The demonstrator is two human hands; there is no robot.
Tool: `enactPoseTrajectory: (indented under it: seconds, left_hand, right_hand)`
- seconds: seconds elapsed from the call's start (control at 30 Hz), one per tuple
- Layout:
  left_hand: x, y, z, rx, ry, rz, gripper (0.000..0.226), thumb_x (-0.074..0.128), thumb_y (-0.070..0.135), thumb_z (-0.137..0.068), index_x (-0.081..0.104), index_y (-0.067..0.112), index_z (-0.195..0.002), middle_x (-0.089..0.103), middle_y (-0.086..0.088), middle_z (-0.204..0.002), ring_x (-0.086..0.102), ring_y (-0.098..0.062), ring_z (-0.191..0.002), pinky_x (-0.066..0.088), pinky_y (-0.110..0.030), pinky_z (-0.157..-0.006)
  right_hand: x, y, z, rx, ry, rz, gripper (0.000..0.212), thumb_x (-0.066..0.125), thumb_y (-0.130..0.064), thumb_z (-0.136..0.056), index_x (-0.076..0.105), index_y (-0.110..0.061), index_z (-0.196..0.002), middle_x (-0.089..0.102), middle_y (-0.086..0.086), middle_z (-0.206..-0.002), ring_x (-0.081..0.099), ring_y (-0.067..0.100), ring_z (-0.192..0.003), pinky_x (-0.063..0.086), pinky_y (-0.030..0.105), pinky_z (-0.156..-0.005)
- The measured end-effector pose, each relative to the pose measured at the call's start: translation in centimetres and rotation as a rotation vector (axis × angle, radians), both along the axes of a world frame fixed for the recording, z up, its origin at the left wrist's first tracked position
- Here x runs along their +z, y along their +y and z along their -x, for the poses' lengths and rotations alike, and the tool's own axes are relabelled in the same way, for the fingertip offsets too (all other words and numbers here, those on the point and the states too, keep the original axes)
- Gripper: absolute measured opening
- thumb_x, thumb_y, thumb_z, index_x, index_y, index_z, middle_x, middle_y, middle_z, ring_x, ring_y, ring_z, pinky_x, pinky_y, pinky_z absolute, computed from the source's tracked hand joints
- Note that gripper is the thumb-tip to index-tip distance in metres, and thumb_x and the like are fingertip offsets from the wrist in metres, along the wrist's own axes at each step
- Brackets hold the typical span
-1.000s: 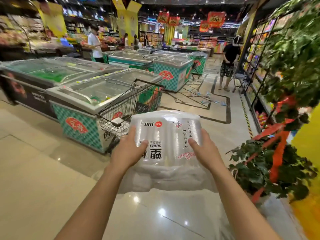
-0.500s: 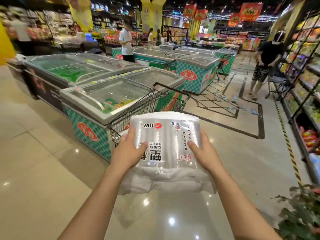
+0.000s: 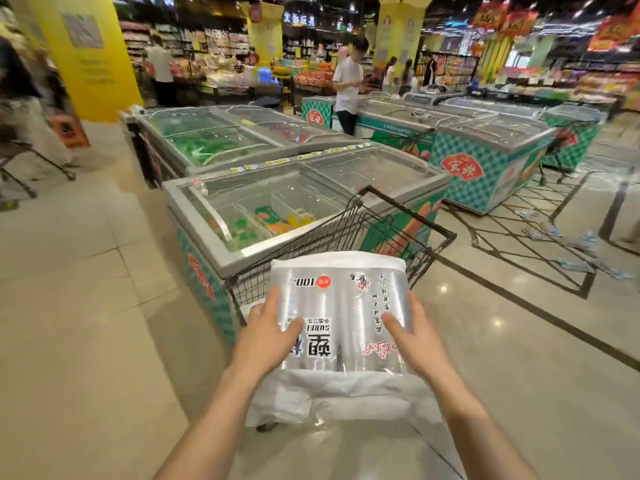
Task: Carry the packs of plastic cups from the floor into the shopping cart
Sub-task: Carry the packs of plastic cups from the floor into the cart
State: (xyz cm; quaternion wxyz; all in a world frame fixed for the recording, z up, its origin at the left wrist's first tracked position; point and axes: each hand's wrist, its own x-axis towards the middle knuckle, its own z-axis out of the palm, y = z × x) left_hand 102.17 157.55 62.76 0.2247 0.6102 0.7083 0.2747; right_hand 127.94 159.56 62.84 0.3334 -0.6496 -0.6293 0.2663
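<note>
Glass-lidded freezers [image 3: 277,188] stand left of and beyond one near black wire cart [image 3: 367,226]. One pack [image 3: 346,299] is held in the air at the cart's near end. It is clear film over silvery stacked cups, white at both ends, with upside-down black print and one red dot. Two grips clamp its sides, left grip [image 3: 266,337] and right grip [image 3: 417,341], thumbs on top.

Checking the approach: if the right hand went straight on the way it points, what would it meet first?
Most likely the shopping cart, its wire basket just ahead of the right hand holding the pack of cups; depth is hard to judge.
</note>
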Motion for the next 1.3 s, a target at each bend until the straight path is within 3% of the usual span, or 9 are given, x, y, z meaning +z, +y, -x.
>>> enactPoseTrajectory:
  seconds: [0.13,0.27,0.43,0.6,0.77,0.87,1.0,1.2,1.3]
  left_hand:
    - [-0.8,6.0,-0.9,0.107,-0.059,0.038,0.070,0.053,0.048,-0.090,0.016,0.037,-0.149,0.045,-0.011,-0.138,0.046,-0.027,-0.126,0.041,-0.035,-0.093]
    - [-2.8,11.4,0.4,0.193,-0.127,0.064,0.082,0.044,0.065,-0.077,0.011,0.044,-0.149,0.041,-0.005,-0.146,0.043,-0.027,-0.128,0.042,-0.041,-0.100]
    - [-6.7,18.7,3.5,0.300,-0.094,0.070,0.080,0.052,0.049,-0.092,0.004,0.034,-0.155,0.029,-0.003,-0.156,0.036,-0.025,-0.136,0.037,-0.035,-0.101]
    - [-10.1,25.6,6.7,0.369,-0.137,0.131,0.079,0.050,0.047,-0.095,0.000,0.033,-0.155,0.023,-0.004,-0.158,0.030,-0.023,-0.141,0.036,-0.036,-0.102]
    - [-13.8,31.2,9.0,0.415,-0.143,0.214,0.080,0.049,0.048,-0.096,-0.003,0.032,-0.155,0.018,-0.003,-0.160,0.035,-0.021,-0.139,0.037,-0.035,-0.103]
    - [-16.3,33.5,9.3,0.469,-0.216,0.278,0.078,0.052,0.043,-0.096,0.003,0.033,-0.155,0.016,0.002,-0.161,0.033,-0.019,-0.142,0.033,-0.039,-0.111]
    - [-20.4,36.2,9.9,0.533,-0.228,0.333,0.076,0.054,0.043,-0.095,0.007,0.034,-0.155,0.016,0.011,-0.160,0.029,-0.017,-0.143,0.031,-0.043,-0.115]
    - [-28.3,39.3,11.7,0.615,-0.214,0.437,0.077,0.050,0.051,-0.094,0.006,0.036,-0.154,0.020,0.006,-0.160,0.027,-0.022,-0.144,0.029,-0.044,-0.115]
    - [-31.9,40.6,12.7,0.649,-0.228,0.474,0.074,0.051,0.048,-0.095,0.007,0.036,-0.154,0.018,0.005,-0.161,0.021,-0.021,-0.146,0.026,-0.042,-0.116]
  right_hand:
    - [0.5,9.1,-0.9,0.149,-0.019,0.038,0.066,0.054,-0.040,-0.097,0.023,-0.023,-0.153,0.037,-0.004,-0.152,0.034,0.019,-0.140,0.028,0.027,-0.102]
    - [-1.0,17.3,1.0,0.269,-0.035,0.071,0.074,0.054,-0.045,-0.095,0.018,-0.021,-0.154,0.026,-0.004,-0.159,0.027,0.019,-0.144,0.022,0.032,-0.113]
    - [-4.6,27.3,5.3,0.385,-0.104,0.130,0.078,0.051,-0.050,-0.095,0.015,-0.018,-0.155,0.025,-0.001,-0.159,0.027,0.022,-0.145,0.024,0.035,-0.114]
    - [-8.2,35.6,10.0,0.427,-0.090,0.200,0.080,0.052,-0.054,-0.094,0.015,-0.019,-0.155,0.026,-0.004,-0.158,0.029,0.020,-0.143,0.024,0.033,-0.113]
    - [-12.2,43.0,12.9,0.485,-0.142,0.312,0.078,0.052,-0.049,-0.095,0.012,-0.021,-0.156,0.028,-0.001,-0.158,0.033,0.023,-0.142,0.027,0.034,-0.113]
    - [-15.0,46.4,14.0,0.482,-0.130,0.415,0.079,0.058,-0.048,-0.092,0.014,-0.029,-0.154,0.040,-0.005,-0.151,0.046,0.023,-0.133,0.036,0.042,-0.110]
    - [-20.0,50.0,15.6,0.513,-0.113,0.521,0.080,0.062,-0.044,-0.091,0.012,-0.033,-0.152,0.038,-0.008,-0.152,0.048,0.022,-0.131,0.039,0.050,-0.109]
    - [-28.2,52.7,18.4,0.549,-0.128,0.605,0.083,0.060,-0.038,-0.093,0.006,-0.027,-0.155,0.020,-0.007,-0.159,0.039,0.024,-0.138,0.031,0.041,-0.111]
    - [-32.1,53.8,19.5,0.541,-0.131,0.645,0.082,0.059,-0.038,-0.094,0.006,-0.026,-0.155,0.030,-0.006,-0.154,0.041,0.022,-0.135,0.033,0.030,-0.107]
